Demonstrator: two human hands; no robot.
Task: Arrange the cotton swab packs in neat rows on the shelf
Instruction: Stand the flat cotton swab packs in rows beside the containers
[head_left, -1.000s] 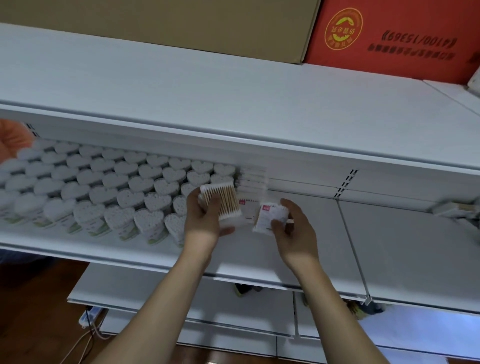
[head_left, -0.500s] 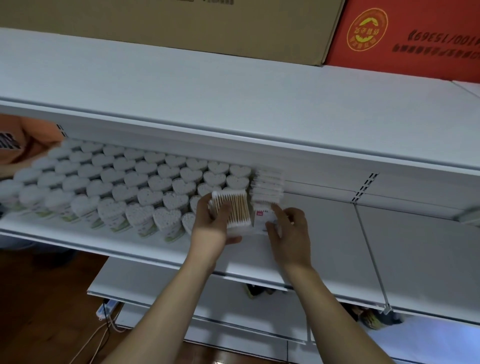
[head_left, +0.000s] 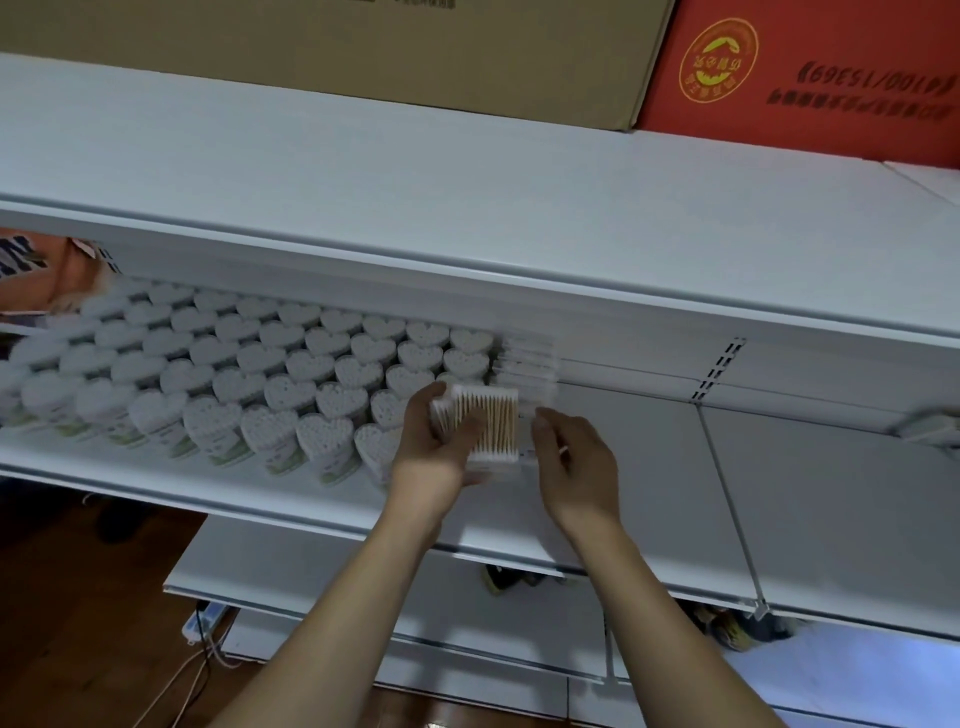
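Materials first. The shelf (head_left: 649, 467) is smooth white painted metal, flat, with a raised front lip and a slotted upright at the back. Filling its left half: heart-shaped tubs (head_left: 270, 384) of swabs, white cotton tips packed tight and dimpled on top, green-and-white labels on the sides, standing in diagonal rows. Right of the last tubs, a short row of flat rectangular packs (head_left: 525, 358) is standing on edge against the back, clear film, blurred.

My left hand (head_left: 436, 447) is gripping a rectangular cotton swab pack (head_left: 491, 426): clear wrapper, pale wooden sticks running in parallel, white tips banding the top and bottom edges. Thumb is lying across the front face, fingers are wrapping round the left edge and back. A second pack looks to be stacked behind it, but I cannot tell for sure. The pack is hovering just over the shelf, just in front of the standing row and touching distance from the nearest heart tub.

My right hand (head_left: 576, 467) is sitting just right of the pack, fingers curling loosely inward, fingertips reaching toward the pack's right edge. Something small and white shows at the fingers; whether it is pinching anything I cannot tell.

Above: a plain brown cardboard carton (head_left: 363, 47) and a red printed carton (head_left: 810, 78) resting on the top shelf (head_left: 467, 197).
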